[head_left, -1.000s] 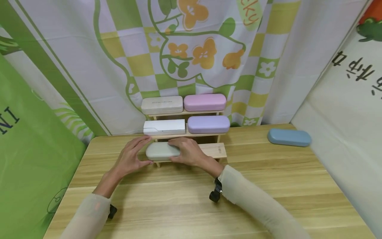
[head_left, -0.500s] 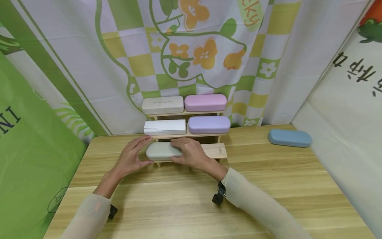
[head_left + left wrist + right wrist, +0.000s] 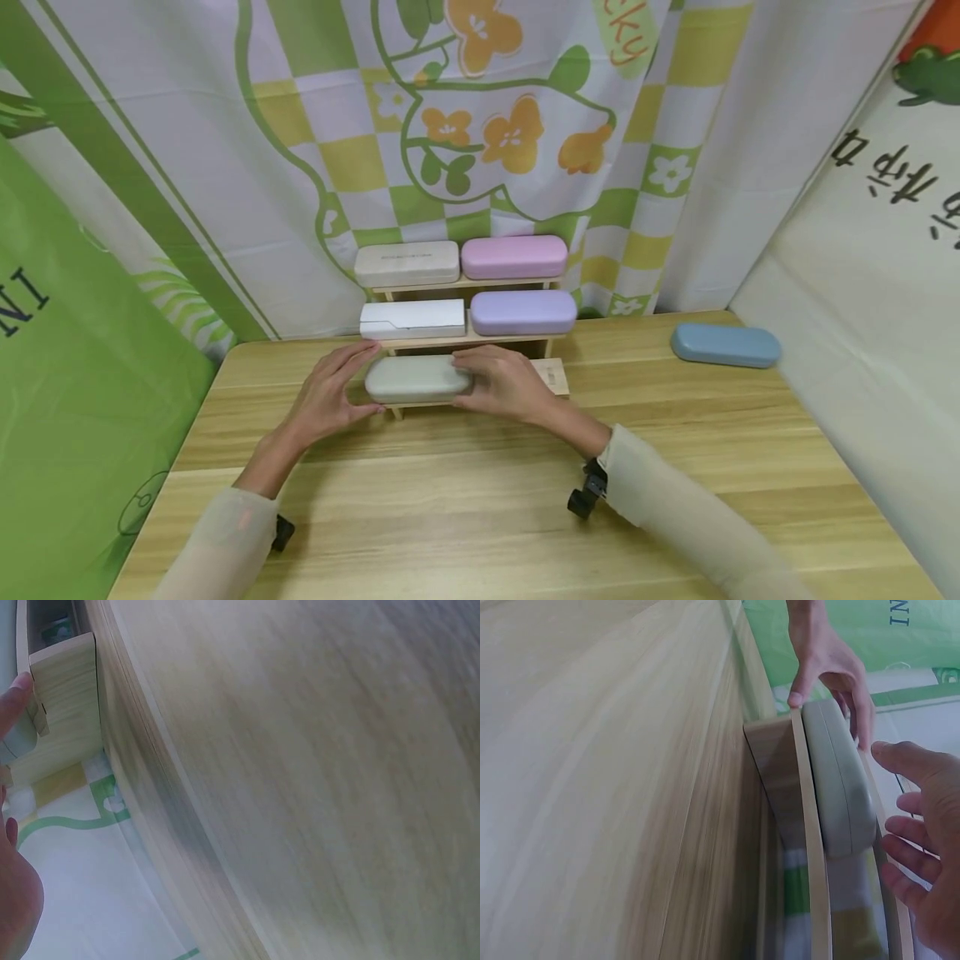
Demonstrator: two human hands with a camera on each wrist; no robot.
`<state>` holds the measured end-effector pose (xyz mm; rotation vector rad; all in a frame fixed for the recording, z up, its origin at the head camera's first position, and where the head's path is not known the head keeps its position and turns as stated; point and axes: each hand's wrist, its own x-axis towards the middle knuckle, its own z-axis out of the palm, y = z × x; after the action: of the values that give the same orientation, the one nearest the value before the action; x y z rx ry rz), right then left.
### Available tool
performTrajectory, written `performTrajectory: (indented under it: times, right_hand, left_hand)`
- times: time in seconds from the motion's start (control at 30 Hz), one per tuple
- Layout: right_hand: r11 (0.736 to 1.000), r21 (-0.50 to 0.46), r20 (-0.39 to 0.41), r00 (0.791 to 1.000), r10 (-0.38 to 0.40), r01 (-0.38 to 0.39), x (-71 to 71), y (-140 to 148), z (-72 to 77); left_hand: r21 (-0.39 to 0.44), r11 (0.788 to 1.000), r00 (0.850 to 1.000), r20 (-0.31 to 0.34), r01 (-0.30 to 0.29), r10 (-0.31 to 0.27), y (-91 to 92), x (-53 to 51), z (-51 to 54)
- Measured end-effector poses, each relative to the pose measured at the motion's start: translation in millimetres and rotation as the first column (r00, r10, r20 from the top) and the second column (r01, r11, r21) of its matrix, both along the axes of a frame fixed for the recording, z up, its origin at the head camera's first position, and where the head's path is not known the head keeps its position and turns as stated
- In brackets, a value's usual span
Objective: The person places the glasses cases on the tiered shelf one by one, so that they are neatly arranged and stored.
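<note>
A pale grey-green glasses case (image 3: 412,379) lies on the left part of the lowest step of a wooden stepped rack (image 3: 556,377). My left hand (image 3: 327,393) is at that step's left end, its thumb touching the front edge and its fingers reaching up to the middle step. My right hand (image 3: 510,385) is around the case's right end, thumb in front and fingers behind. In the right wrist view its relaxed fingers (image 3: 913,838) appear apart from the case. The left wrist view shows only part of the left hand (image 3: 19,896).
On the middle step sit a white case (image 3: 412,318) and a lilac case (image 3: 523,312). The top step bears a cream case (image 3: 407,263) and a pink case (image 3: 514,257). A blue case (image 3: 725,345) lies on the table (image 3: 450,517) at the back right. Curtains (image 3: 525,133) hang behind.
My right hand has slid to the right along the grey-green glasses case, uncovering more of it. The case and my left hand stay where they were.
</note>
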<state>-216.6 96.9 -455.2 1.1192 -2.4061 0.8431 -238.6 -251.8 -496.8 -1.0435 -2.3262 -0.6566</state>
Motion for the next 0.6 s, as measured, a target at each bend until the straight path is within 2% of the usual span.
performTrajectory:
  times: [0.17,0.37,0.6]
  right_hand:
    - [0.999,-0.025,0.026,0.999,0.037,-0.037,2.8,22,0.8]
    - [0.999,-0.019,0.079,0.996,0.033,-0.032,5.3,46,3.2]
    - [0.996,-0.059,0.079,0.994,0.074,-0.07,5.6,70,7.3]
  left_hand:
    - [-0.007,1.0,1.0,0.014,-0.007,0.007,0.3,1.1,1.0]
    - [-0.025,0.999,0.999,0.031,-0.023,0.024,0.4,1.7,1.3]
    - [-0.005,1.0,0.999,-0.039,0.012,-0.012,1.2,0.3,0.8]
